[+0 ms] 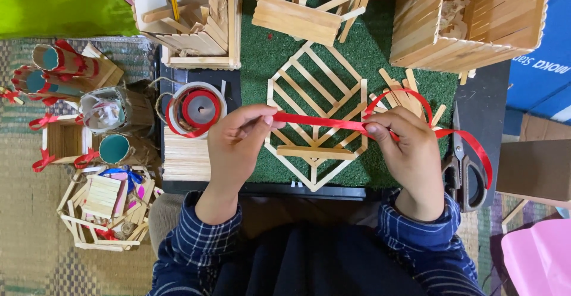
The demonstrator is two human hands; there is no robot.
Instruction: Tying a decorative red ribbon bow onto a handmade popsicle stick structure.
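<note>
At nine o'clock a ribbon spool (199, 109) sits beside the left hand (238, 141), pinched on one end of the red ribbon (318, 121); its long axis runs nine to three above a stick lattice (315, 123); the right hand (404, 147) pinches the other end, the tail looping toward scissors (467, 174); at one o'clock a stick box (476, 19) holds what may be shavings.

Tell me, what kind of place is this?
Probably a home craft corner. The hands, left hand and right hand, stretch a red ribbon over a craft-stick frame on a green mat, with stick boxes and scissors nearby.
</note>
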